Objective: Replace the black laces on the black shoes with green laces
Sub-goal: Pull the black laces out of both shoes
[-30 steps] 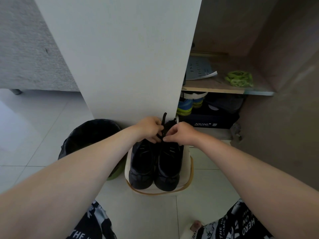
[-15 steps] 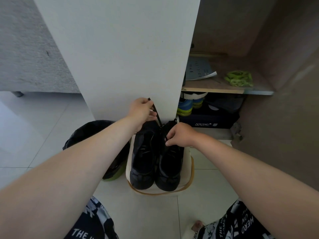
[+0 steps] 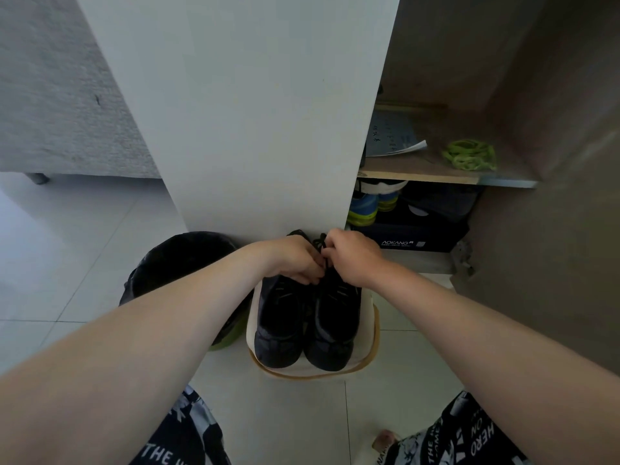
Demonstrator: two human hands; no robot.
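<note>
Two black shoes (image 3: 307, 327) stand side by side, toes toward me, on a pale mat (image 3: 367, 333) on the floor. My left hand (image 3: 295, 258) and my right hand (image 3: 352, 255) meet over the throat of the right shoe. Both pinch its black lace (image 3: 322, 248), a short stretch of which shows between the fingers. The rest of the lace is hidden under my hands. A bundle of green laces (image 3: 469, 155) lies on the wooden cabinet shelf (image 3: 419, 176) at the right.
A black-lined bin (image 3: 177, 263) stands left of the shoes. A white cabinet panel (image 3: 241, 112) rises right behind them. Below the shelf sit a dark shoebox (image 3: 416, 238) and blue-and-yellow shoes (image 3: 364, 209). A paper (image 3: 392, 139) lies on the shelf.
My left hand, which had pulled a lace end up and to the left, has come back down to the shoe. Both hands now sit close together on the lace.
</note>
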